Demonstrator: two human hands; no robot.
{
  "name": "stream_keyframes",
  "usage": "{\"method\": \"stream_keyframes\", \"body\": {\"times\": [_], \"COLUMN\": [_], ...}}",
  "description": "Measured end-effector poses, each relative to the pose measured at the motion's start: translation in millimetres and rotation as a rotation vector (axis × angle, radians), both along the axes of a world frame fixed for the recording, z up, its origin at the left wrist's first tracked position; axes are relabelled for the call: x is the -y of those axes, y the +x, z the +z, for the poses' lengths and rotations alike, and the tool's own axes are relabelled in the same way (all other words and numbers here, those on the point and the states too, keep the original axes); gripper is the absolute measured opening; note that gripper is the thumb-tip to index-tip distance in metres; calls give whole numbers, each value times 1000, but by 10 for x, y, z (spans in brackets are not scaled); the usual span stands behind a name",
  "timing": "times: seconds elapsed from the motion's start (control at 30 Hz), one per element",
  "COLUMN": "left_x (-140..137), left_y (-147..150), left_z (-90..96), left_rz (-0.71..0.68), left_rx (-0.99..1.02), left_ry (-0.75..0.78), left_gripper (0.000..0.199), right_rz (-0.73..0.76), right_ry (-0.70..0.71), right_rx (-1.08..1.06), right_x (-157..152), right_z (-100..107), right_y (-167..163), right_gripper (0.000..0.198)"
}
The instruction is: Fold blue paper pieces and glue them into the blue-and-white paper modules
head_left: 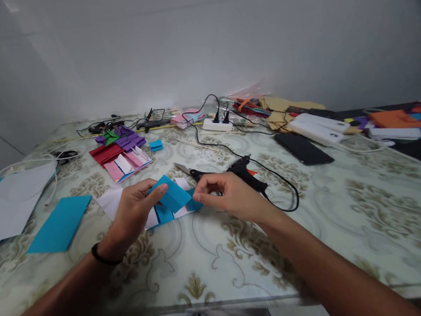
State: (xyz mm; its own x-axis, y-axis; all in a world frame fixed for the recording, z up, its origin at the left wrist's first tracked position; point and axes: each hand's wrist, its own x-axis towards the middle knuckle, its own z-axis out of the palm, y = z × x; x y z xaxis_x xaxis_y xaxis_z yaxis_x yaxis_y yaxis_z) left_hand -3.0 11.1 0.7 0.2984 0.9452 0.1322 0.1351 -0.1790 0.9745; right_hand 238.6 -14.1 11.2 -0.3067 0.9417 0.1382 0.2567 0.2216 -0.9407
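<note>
L hand [135, 202] pinching blue pc [172, 195] over bench [201, 258], back from mid front edge; R hand [223, 191] half-curled alongside, can't tell if gripping; folded pcs [130, 142] twd back edge prob done, flat blue sheet [60, 224] twd left edge unfolded.

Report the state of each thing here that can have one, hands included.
Left hand: pinching a blue paper piece
Blue paper piece: held by the left hand
Right hand: fingers curled, grip unclear
Blue sheet: lying flat
Scissors beside right hand: partly hidden, open or shut unclear
Black phone: flat, dark
Power strip: two plugs inserted
Glue gun: on or off unclear
</note>
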Motion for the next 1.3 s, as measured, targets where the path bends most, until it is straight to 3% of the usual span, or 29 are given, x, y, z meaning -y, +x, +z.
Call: {"method": "stream_keyframes", "body": {"times": [0.1,0.23,0.43,0.7,0.87,1.03,1.07,1.13,1.3], "left_x": [53,134,136,134,72,59,69,94,136], "left_y": [22,53,71,40,-15,-16,-10,3,28], "left_z": [43,28,-16,46,133,91,74,49,72], "left_rz": [-59,-249,-248,-281,-289,-276,-297,-338,-309], "left_rx": [-162,-305,-144,-117,-26,56,59,14,-120], "left_ry": [104,138,24,7,-23,35,59,111,141], "left_gripper": [34,35,27,26,24,18,27,44,41], "right_rz": [-15,42,55,23,-40,-72,-61,-36,-17], "right_ry": [53,50,47,85,33,-82,-111,-159,-245], "right_rx": [-49,-51,3,-92,-284,-447,-455,-459,-481], "right_x": [15,47,75,77,8,-28,-27,-24,-28], "right_z": [14,-33,-92,-65,-58,-71,-77,-96,-166], "right_y": [-21,-94,-137,-141,-16,15,0,-40,-109], "right_gripper": [23,20,15,17,22,25,27,29,35]}}
